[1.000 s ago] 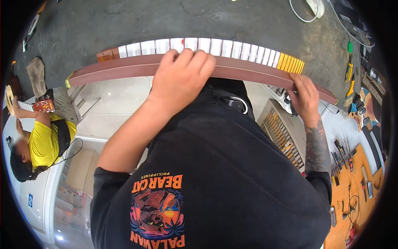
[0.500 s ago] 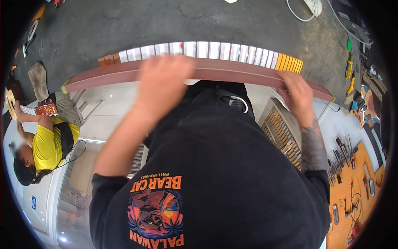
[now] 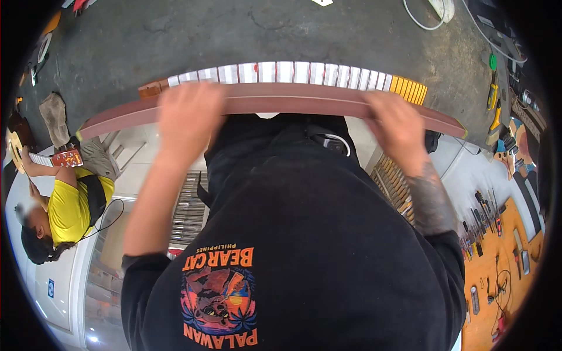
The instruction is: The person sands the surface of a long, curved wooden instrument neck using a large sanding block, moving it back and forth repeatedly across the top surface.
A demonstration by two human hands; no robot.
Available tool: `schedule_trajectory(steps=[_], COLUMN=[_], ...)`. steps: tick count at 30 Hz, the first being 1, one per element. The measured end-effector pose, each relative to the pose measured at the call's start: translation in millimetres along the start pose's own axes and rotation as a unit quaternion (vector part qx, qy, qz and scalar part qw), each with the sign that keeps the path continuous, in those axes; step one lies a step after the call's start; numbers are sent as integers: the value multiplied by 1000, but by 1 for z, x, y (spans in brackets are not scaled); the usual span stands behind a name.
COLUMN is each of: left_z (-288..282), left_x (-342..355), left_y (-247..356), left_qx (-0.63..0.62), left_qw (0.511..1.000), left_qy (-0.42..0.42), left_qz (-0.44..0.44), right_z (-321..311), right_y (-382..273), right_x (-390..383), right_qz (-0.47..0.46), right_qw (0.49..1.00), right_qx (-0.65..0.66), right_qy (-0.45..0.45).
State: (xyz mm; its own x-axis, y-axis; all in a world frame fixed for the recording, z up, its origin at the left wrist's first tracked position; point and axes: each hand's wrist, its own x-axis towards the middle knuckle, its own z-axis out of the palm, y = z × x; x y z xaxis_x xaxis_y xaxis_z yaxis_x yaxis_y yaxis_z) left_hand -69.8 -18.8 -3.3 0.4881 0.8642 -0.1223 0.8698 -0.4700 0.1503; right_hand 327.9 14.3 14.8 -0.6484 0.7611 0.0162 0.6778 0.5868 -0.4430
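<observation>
A long, straight reddish-brown bar (image 3: 293,105) lies crosswise in front of me at the bench edge, bowed only by the lens. My left hand (image 3: 190,114) grips it left of the middle, fingers over the top and blurred. Right of the middle, my right hand (image 3: 398,123) is wrapped over the same bar, its thumb side hidden. Just behind the bar runs a row of white strips (image 3: 284,72) with thin dark gaps, turning to yellow strips (image 3: 408,89) at the right. A brown wooden end (image 3: 153,88) shows at the row's left. The bar hides the row's near side.
The dark grey bench top (image 3: 234,38) spreads beyond. A crumpled cloth (image 3: 54,119) lies at left, yellow-handled pliers (image 3: 495,117) at right. Drawers of files (image 3: 188,207) sit below. A co-worker in a yellow shirt (image 3: 76,202) is at left; tools lie on an orange board (image 3: 497,275).
The bar has shifted somewhat to the left. My left hand has moved clearly left, and my right hand has come left too. The strips behind have hardly moved.
</observation>
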Motion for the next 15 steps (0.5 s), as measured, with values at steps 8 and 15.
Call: schedule_trajectory(steps=[8,15], left_z=[-3,-7], left_x=[-23,-19], left_y=[-45,-45], left_qx=[-2,-2], left_qw=[999,998], left_qy=[-6,-28], left_qz=[-48,-48], right_z=[24,17], right_y=[-32,-22], right_x=[33,40], right_qz=[-17,-39], right_qw=[1000,999], right_qx=[-1,12], right_qy=[7,11])
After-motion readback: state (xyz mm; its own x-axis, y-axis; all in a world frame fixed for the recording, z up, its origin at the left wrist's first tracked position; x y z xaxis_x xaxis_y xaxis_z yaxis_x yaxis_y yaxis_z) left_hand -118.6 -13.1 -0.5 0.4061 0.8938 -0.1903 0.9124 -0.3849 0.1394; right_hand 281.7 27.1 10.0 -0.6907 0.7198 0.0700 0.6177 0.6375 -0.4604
